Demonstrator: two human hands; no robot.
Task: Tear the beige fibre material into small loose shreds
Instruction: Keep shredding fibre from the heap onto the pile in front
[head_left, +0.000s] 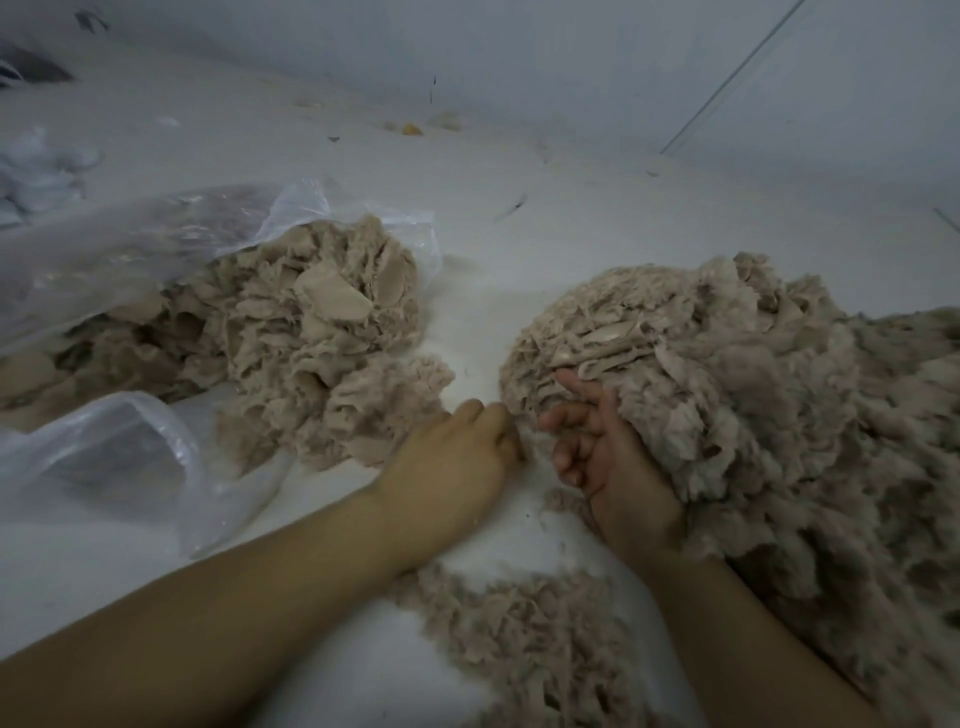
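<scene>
- Bare forearms reach in from the bottom edge, the left one crossing low from the left corner.
- Loose beige shreds (519, 639) lie scattered on the white surface (519, 234) between the two forearms, nearest the camera.
- The left hand (457, 462) rests knuckles-up on the surface, fingers curled under; whether they pinch any fibre I cannot tell.
- The right hand (608, 457) lies palm-up just beside it, fingers loosely bent and relaxed, its back pressed against the foot of a large pile of shredded fibre (753, 395).
- That pile spreads along the right side and runs out of view at the right edge.
- A second mound of beige fibre material (311, 332), in coarser folded chunks, sits left of centre, spilling from the mouth of a clear plastic bag (130, 244).
- Another clear plastic bag (135, 457) lies crumpled in front of the mound, near the left forearm.
- White fluffy stuffing (41, 171) shows at the far left edge, well apart from the hands.
- Small bits of debris (415, 127) lie where the surface meets the pale wall (571, 62).
</scene>
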